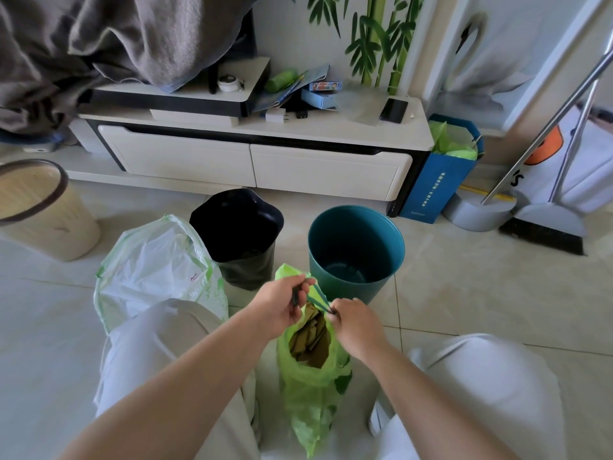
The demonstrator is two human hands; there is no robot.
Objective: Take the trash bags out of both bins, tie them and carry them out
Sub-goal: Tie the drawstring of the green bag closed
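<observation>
A light green trash bag stands on the floor between my knees, its mouth open over brown scraps. My left hand and my right hand each pinch an end of its dark green drawstring, stretched between them above the mouth. A white and green trash bag sits on the floor to the left, by my left knee. Behind them stand a black bin and a teal bin, both without bags inside.
A low white TV cabinet runs behind the bins. A beige wicker-style bin stands far left. A blue paper bag with green bags, a dustpan and a broom stand at the right on the tiled floor.
</observation>
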